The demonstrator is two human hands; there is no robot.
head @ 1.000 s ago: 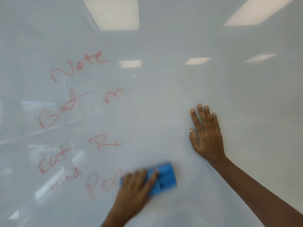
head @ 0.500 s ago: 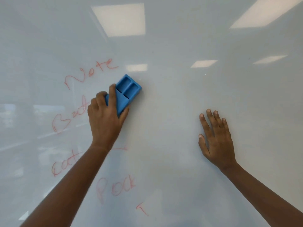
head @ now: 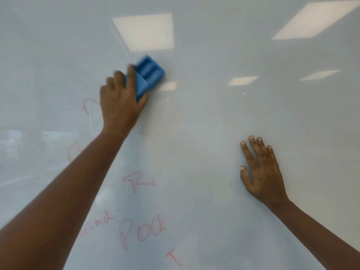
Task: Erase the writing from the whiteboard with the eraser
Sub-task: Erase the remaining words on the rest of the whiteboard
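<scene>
A glossy whiteboard [head: 214,123] fills the view. My left hand [head: 119,102] grips a blue plastic eraser [head: 149,75] and presses it against the board, upper centre-left, blurred by motion. Red marker writing [head: 142,230] sits lower left: "Pock", "R" with a dash, part of "wind", a small mark at the bottom, and fragments beside my left arm. My left forearm hides some of the writing. My right hand [head: 261,172] lies flat on the board at the right, fingers spread, holding nothing.
Ceiling light panels [head: 144,32] reflect in the board's surface at the top and upper right. The board's right half carries no writing. No edge or tray of the board is in view.
My left hand swept the eraser from the bottom of the board up to the top. "Note", "m" and part of "Bat" are gone or covered. The right hand stayed flat.
</scene>
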